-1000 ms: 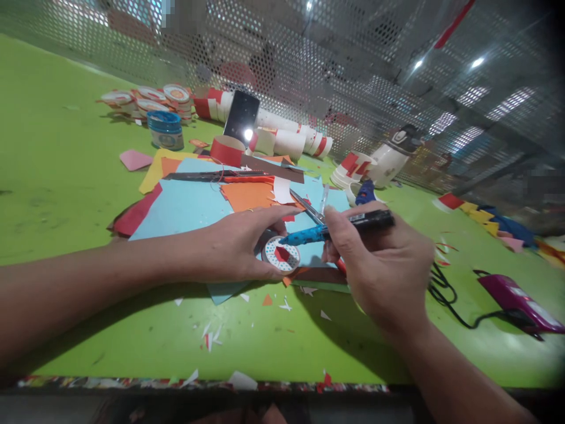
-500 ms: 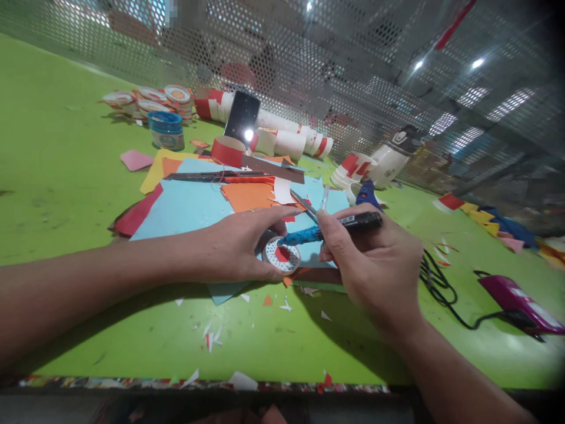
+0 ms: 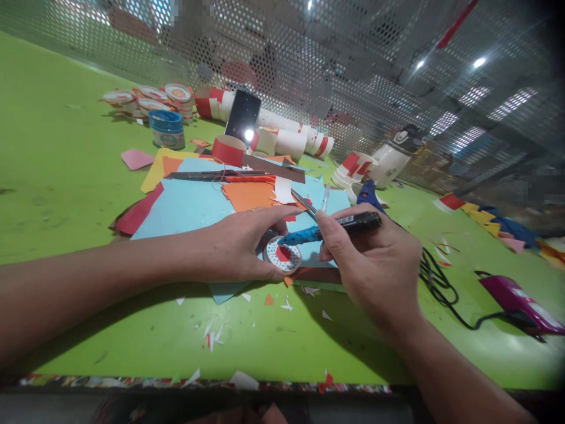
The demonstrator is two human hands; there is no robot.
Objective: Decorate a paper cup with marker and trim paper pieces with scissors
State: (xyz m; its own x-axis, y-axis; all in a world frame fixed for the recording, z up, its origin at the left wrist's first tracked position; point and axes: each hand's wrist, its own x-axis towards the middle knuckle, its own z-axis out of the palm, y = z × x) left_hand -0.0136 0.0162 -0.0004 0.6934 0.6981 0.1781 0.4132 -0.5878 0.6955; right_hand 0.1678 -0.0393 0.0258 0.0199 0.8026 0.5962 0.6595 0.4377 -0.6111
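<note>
My left hand (image 3: 241, 244) is closed around a small round white piece (image 3: 289, 266) with blue dots and a red centre. It sits over light blue paper (image 3: 194, 200). In my right hand (image 3: 375, 265) is a black marker (image 3: 359, 221) whose front part is coated in blue. Its blue tip meets, or hovers just over, the upper edge of the round piece; contact cannot be made out. Behind my hands, scissors or a similar long dark tool (image 3: 212, 175) lie across the sheets near orange paper (image 3: 249, 195).
Paint jar (image 3: 168, 129), stacked discs (image 3: 179, 94), a dark phone (image 3: 243, 115) and white-red paper cups (image 3: 289, 144) stand at the back. A white penguin-shaped container (image 3: 391, 162) is at the back right. To the right lies a magenta device (image 3: 518, 303) with black cable (image 3: 441, 288). Paper scraps (image 3: 212, 338) litter the front.
Both hands keep nearly the same place, with the marker tip still at the round piece's upper edge. The whole view has shifted very slightly.
</note>
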